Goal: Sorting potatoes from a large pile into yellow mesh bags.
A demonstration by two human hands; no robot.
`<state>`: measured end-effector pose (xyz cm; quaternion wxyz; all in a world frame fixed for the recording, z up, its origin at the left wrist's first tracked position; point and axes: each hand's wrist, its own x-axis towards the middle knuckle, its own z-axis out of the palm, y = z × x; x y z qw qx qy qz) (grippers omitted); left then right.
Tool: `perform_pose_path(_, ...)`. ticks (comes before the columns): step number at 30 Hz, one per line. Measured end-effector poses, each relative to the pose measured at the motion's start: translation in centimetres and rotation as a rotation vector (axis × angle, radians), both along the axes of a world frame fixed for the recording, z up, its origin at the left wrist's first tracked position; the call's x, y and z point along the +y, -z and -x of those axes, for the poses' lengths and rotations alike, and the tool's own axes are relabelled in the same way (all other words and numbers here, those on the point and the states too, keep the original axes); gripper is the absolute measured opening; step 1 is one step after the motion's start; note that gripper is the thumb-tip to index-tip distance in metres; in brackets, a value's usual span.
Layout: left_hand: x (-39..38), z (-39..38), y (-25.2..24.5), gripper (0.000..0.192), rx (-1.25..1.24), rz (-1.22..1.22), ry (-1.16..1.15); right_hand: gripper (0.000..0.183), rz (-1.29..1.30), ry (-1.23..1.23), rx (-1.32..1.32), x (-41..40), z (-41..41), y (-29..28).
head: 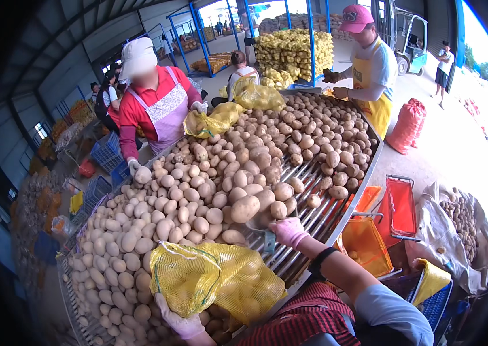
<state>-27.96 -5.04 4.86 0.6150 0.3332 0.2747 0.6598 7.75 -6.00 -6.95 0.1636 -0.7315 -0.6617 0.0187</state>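
My left hand (180, 321), in a pale pink glove, grips the lower edge of a yellow mesh bag (248, 279). Potatoes show through the netting, and the bag's mouth faces left with a green drawstring along it. In a pink glove, my right hand (289, 232) is closed on the handle of a metal scoop (268, 243). Several large potatoes (245, 209) sit on or against the scoop, hiding most of its blade. Around both hands spreads a heap of loose potatoes (127, 259) on a slatted metal sorting table (313, 216).
Across the table, a person in a lilac apron (166, 99) touches a potato beside another yellow mesh bag (213, 121). A second person in a yellow apron (369, 78) stands at the far end. Orange mesh bags on frames (363, 244) and a blue crate (432, 298) stand at right.
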Motion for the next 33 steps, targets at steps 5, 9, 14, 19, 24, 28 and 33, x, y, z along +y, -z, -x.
perform_pose_path(5, -0.2, -2.4, -1.2, 0.045, -0.125, 0.183, 0.015, 0.014, 0.095, 0.165, 0.059, 5.1, 0.7, 0.2)
perform_pose_path(9, -0.5, -4.1, -2.1, 0.053, -0.085, 0.531, -0.05, 0.015, 0.053, 0.292, 0.09, 10.0, -2.6, 0.1)
perform_pose_path(14, 0.7, -5.2, -1.9, 0.053, 0.003, 0.555, -0.095, 0.015, -0.012, 0.435, 0.175, 16.3, -6.9, 0.5)
perform_pose_path(19, 1.9, -5.2, -1.1, 0.052, 0.036, 0.578, -0.189, 0.017, 0.045, 0.568, 0.134, 20.6, -13.3, 1.4)
perform_pose_path(24, 3.6, -7.5, -1.2, 0.051, 0.09, 0.619, -0.316, 0.031, -0.057, 0.733, 0.159, 27.3, -23.8, -3.5)
perform_pose_path(28, 4.2, -9.7, -1.2, 0.051, 0.284, 0.552, -0.468, 0.043, -0.135, 0.964, 0.286, 28.9, -32.1, -8.6)
perform_pose_path(33, 4.5, -7.7, 0.5, 0.052, 1.525, 0.188, -0.437, 0.058, -0.327, 1.133, 0.681, 22.8, -40.8, -7.8)
